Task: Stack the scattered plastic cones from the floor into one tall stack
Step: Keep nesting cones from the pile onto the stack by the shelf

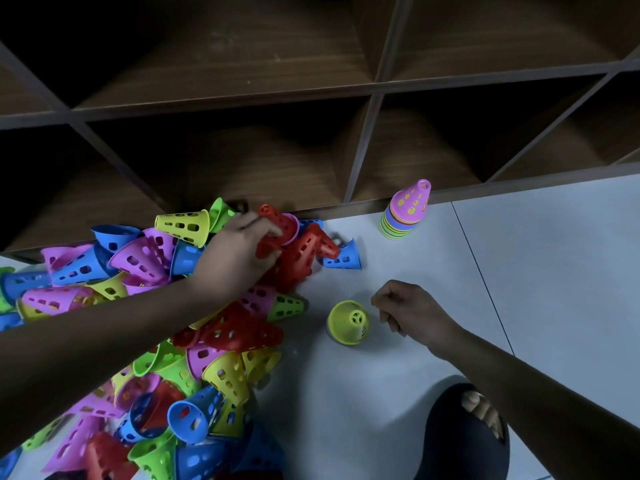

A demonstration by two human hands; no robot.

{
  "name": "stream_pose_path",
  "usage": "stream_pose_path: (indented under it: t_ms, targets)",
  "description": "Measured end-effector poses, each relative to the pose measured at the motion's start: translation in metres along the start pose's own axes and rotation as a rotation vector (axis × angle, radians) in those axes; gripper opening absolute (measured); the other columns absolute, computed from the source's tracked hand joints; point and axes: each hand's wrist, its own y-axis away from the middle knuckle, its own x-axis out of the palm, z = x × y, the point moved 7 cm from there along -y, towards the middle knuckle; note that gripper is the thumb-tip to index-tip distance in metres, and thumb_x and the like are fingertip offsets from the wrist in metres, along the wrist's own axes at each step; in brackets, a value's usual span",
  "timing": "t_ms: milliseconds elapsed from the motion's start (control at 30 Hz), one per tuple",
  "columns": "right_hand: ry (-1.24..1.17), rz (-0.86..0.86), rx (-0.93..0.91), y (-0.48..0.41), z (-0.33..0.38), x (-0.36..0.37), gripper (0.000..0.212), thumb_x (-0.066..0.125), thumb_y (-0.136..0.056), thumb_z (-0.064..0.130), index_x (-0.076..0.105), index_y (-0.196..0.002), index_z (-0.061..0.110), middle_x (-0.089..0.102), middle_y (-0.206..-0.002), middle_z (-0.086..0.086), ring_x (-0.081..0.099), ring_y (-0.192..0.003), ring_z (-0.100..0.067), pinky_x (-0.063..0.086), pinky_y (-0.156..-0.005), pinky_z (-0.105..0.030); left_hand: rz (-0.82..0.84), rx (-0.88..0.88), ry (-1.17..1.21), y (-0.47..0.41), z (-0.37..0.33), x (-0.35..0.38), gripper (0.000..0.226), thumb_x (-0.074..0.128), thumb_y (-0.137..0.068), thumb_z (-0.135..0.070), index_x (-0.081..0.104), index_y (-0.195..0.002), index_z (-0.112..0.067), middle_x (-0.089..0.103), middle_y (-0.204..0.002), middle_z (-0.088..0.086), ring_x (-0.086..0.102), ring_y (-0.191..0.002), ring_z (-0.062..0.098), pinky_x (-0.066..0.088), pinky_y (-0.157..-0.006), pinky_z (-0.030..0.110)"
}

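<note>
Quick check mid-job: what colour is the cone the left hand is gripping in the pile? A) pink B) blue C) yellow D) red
D: the left hand is curled round a red cone, whose holed tip pokes out above the knuckles.

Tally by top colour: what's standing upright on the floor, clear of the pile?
Pink-topped stack: 1
Yellow upright cone: 1
Total: 2
The loose pile is left out because it is too tangled to count by colour.
</note>
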Motion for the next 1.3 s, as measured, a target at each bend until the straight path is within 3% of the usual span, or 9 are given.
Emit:
stream_pose_path:
  t_ms: [267, 367, 467, 600, 700, 833, 1000, 1133, 1300]
  targets:
    - [0.099, -0.198, -0.105, -0.047, 0.022, 0.000, 0.015, 0.071, -0.098, 0.033, 0.064, -0.110, 0.026, 0.075, -0.074, -0.001, 0.062, -0.052, -0.002, 0.047, -0.060, -0.023, 0.029, 0.054, -0.188, -0.006, 0.011, 0.003, 0.032, 0.081, -0.091, -0.029, 0.074, -0.121, -0.021, 0.066, -0.120, 0.002, 0.054, -0.110, 0.027, 0.050, -0.093, 0.037]
    - [0.220, -0.223, -0.148, -0.062, 0.027, 0.005, 0.024, 0.069, -0.099, 0.036, 0.060, -0.120, 0.029, 0.075, -0.079, -0.001, 0.072, -0.073, -0.008, 0.054, -0.069, -0.031, 0.050, 0.045, -0.196, -0.006, 0.013, 0.004, 0.030, 0.079, -0.093, -0.030, 0.074, -0.121, -0.021, 0.066, -0.122, 0.002, 0.054, -0.112, 0.026, 0.051, -0.095, 0.038]
    - [0.263, -0.231, -0.140, -0.073, 0.025, 0.008, 0.017, 0.069, -0.097, 0.037, 0.067, -0.109, 0.025, 0.076, -0.081, -0.002, 0.072, -0.083, -0.018, 0.056, -0.075, -0.033, 0.063, 0.041, -0.173, -0.005, 0.012, 0.003, 0.025, 0.075, -0.095, -0.030, 0.075, -0.119, -0.021, 0.067, -0.121, 0.002, 0.055, -0.112, 0.027, 0.051, -0.095, 0.039]
    - [0.244, -0.281, -0.145, -0.071, 0.024, 0.002, 0.013, 0.069, -0.097, 0.029, 0.070, -0.086, 0.022, 0.075, -0.078, -0.002, 0.065, -0.071, -0.016, 0.046, -0.062, -0.027, 0.061, 0.051, -0.153, -0.005, 0.009, 0.000, 0.013, 0.071, -0.098, -0.029, 0.078, -0.108, -0.025, 0.067, -0.114, 0.000, 0.054, -0.107, 0.025, 0.051, -0.091, 0.039]
    - [0.243, -0.303, -0.145, -0.064, 0.023, -0.003, 0.012, 0.069, -0.097, 0.030, 0.072, -0.091, 0.020, 0.076, -0.079, 0.002, 0.069, -0.079, -0.015, 0.048, -0.062, -0.023, 0.051, 0.025, -0.118, -0.004, 0.007, -0.003, 0.011, 0.072, -0.098, -0.032, 0.078, -0.106, -0.028, 0.065, -0.112, -0.002, 0.053, -0.109, 0.024, 0.052, -0.093, 0.040]
    - [0.285, -0.286, -0.149, -0.065, 0.019, 0.000, 0.020, 0.076, -0.091, 0.042, 0.072, -0.096, 0.024, 0.076, -0.081, 0.004, 0.070, -0.080, -0.012, 0.054, -0.073, -0.029, 0.043, 0.028, -0.035, 0.001, -0.002, -0.010, 0.015, 0.069, -0.098, -0.038, 0.078, -0.107, -0.029, 0.064, -0.108, -0.006, 0.058, -0.104, 0.016, 0.052, -0.088, 0.033]
    - [0.279, -0.261, -0.161, -0.070, 0.024, 0.009, 0.010, 0.075, -0.093, 0.032, 0.071, -0.088, 0.024, 0.075, -0.081, 0.000, 0.071, -0.080, -0.018, 0.054, -0.073, -0.030, 0.009, 0.042, 0.095, 0.011, -0.021, -0.021, 0.009, 0.077, -0.095, -0.036, 0.079, -0.101, -0.030, 0.067, -0.097, -0.013, 0.063, -0.087, 0.002, 0.055, -0.077, 0.025]
    - [0.252, -0.316, -0.181, -0.060, 0.028, 0.001, 0.013, 0.073, -0.093, 0.026, 0.069, -0.081, 0.021, 0.073, -0.072, 0.003, 0.066, -0.071, -0.013, 0.046, -0.066, -0.025, 0.008, -0.003, 0.221, 0.019, -0.030, -0.023, 0.007, 0.076, -0.096, -0.037, 0.078, -0.100, -0.032, 0.073, -0.095, -0.017, 0.069, -0.089, 0.002, 0.059, -0.080, 0.030]
    - [0.029, -0.418, -0.170, -0.027, 0.023, -0.024, 0.019, 0.071, -0.096, 0.023, 0.069, -0.080, 0.015, 0.071, -0.070, 0.001, 0.060, -0.057, -0.015, 0.048, -0.058, -0.028, 0.040, -0.231, 0.517, 0.026, -0.032, -0.019, 0.009, 0.076, -0.098, -0.036, 0.078, -0.091, -0.030, 0.078, -0.083, -0.006, 0.075, -0.079, 0.013, 0.062, -0.078, 0.043]
